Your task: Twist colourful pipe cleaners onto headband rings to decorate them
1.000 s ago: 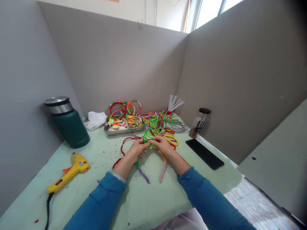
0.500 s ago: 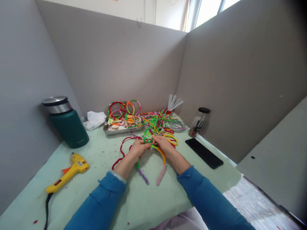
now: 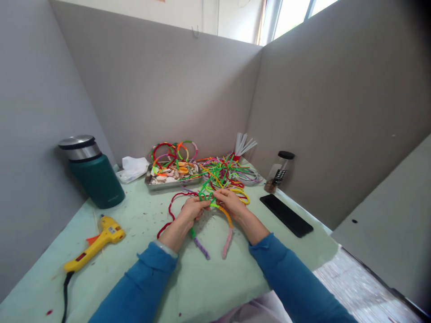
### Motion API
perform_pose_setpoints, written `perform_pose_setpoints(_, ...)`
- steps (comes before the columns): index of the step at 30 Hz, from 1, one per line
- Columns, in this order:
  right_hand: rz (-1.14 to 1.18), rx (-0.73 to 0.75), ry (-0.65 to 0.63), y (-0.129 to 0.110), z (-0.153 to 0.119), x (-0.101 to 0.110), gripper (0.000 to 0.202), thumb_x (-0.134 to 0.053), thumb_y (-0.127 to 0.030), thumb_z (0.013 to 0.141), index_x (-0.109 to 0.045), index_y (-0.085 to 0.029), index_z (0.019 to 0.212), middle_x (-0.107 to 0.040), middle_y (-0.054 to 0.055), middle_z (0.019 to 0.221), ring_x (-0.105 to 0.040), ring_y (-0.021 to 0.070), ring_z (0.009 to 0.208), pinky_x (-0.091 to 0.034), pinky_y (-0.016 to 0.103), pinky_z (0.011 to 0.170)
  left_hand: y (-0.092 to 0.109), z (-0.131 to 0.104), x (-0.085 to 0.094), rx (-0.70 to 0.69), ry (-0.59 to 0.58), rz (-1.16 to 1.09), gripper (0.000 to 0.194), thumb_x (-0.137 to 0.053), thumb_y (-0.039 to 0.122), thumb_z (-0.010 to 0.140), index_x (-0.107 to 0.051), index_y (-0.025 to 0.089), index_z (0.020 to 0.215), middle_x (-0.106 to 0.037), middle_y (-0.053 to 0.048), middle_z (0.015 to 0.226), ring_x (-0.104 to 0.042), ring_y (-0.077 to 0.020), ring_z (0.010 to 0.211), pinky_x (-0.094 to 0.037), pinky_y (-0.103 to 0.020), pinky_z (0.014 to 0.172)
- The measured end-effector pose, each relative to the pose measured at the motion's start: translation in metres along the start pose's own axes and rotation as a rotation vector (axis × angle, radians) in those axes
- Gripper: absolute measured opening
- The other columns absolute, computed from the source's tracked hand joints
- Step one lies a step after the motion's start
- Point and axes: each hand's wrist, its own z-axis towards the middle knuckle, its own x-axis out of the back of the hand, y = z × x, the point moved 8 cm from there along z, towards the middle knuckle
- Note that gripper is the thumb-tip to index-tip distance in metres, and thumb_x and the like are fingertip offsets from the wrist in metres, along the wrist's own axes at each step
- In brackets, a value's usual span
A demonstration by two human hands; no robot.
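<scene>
A curved headband (image 3: 228, 240) wrapped in pipe cleaner of purple, green, yellow-green, orange and pink arches between my hands, its two ends pointing toward me. My left hand (image 3: 193, 210) pinches the top left of the arch, with the thumb along it. Green pipe cleaner (image 3: 202, 196) rises in small loops at the top, between my fingertips. On the other side, my right hand (image 3: 231, 202) is closed, thumb and forefinger pinching the green pipe cleaner by the loops. Fingers hide part of the wrapped band. Left of my hands, a wavy dark red pipe cleaner (image 3: 171, 207) lies on the table.
Behind my hands stand a metal tray (image 3: 175, 184) of shells, colourful wrapped rings (image 3: 164, 144) and a pile of pipe cleaners (image 3: 224, 170). A yellow glue gun (image 3: 96, 251) and green bottle (image 3: 96, 177) are left. A black phone (image 3: 286, 215) and jar (image 3: 278, 172) are right.
The green loops at the top have spread slightly and shifted left. The pink end of the headband has moved a little to the right. Both hands keep their pinch.
</scene>
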Motion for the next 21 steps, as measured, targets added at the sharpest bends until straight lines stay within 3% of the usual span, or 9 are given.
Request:
perform_pose_setpoints(5, 0.142, -0.054, -0.117, -0.003, -0.007, -0.014, 0.025, -0.075, -0.033, 0.060, -0.058, -0.015, 0.065, -0.053, -0.003, 0.058, -0.047, 0.0099, 0.054, -0.036, 0.023, 0.055, -0.001, -0.001, -0.004, 0.019, -0.045, 0.069, 0.038, -0.075, 0.046, 0.057, -0.052, 0.016, 0.051, -0.026, 0.009, 0.031, -0.020, -0.0033, 0.029, -0.014, -0.022, 0.035)
perform_pose_setpoints(10, 0.359, -0.181, -0.127, 0.006, -0.005, -0.017, 0.017, -0.069, -0.028, 0.063, -0.056, -0.017, 0.062, -0.056, 0.000, 0.060, -0.052, 0.0140, 0.058, -0.042, 0.028, 0.059, 0.005, -0.005, -0.012, -0.006, -0.074, 0.073, 0.037, -0.075, 0.045, 0.057, -0.052, 0.016, 0.053, -0.029, 0.009, 0.032, -0.021, -0.0032, 0.028, -0.013, -0.023, 0.034)
perform_pose_setpoints(16, 0.272, -0.088, -0.065, 0.003, 0.002, -0.005, 0.021, -0.074, -0.031, 0.062, -0.060, -0.016, 0.067, -0.055, -0.002, 0.061, -0.047, 0.0099, 0.054, -0.035, 0.024, 0.054, 0.006, -0.002, -0.008, -0.025, -0.050, 0.065, 0.038, -0.075, 0.044, 0.058, -0.049, 0.016, 0.055, -0.035, 0.008, 0.036, -0.023, -0.0032, 0.029, -0.012, -0.023, 0.034)
perform_pose_setpoints(21, 0.173, -0.090, -0.153, 0.000, -0.005, -0.008, 0.026, -0.079, -0.027, 0.056, -0.061, -0.015, 0.071, -0.054, -0.004, 0.060, -0.045, 0.0077, 0.055, -0.032, 0.022, 0.054, -0.004, 0.005, -0.002, 0.025, -0.063, 0.017, 0.039, -0.077, 0.039, 0.057, -0.045, 0.018, 0.058, -0.029, 0.011, 0.036, -0.021, -0.0023, 0.029, -0.011, -0.022, 0.034)
